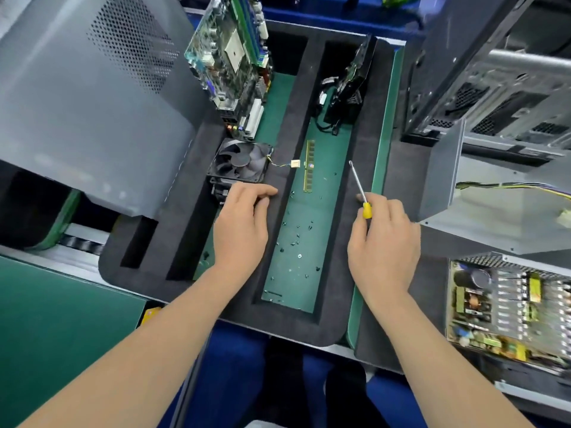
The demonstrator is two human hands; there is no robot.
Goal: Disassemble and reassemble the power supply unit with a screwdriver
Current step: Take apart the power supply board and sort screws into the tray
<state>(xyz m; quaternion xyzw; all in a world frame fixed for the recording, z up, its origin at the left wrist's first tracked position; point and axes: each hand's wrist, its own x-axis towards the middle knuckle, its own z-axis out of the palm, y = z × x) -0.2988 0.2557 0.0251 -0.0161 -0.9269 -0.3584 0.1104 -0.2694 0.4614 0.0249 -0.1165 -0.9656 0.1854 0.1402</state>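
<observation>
The left hand (244,220) rested palm-down on the foam tray's (309,330) dividing ridge, fingers loosely bent and holding nothing, just beside the fan (239,162). The right hand (383,242) gripped a screwdriver (366,210) by its yellow handle, fingers curled round it, shaft angled up and away over the tray's right rim. Loose screws (298,239) lay in the compartment between the hands. The opened power supply (506,307) sat to the right, board exposed.
</observation>
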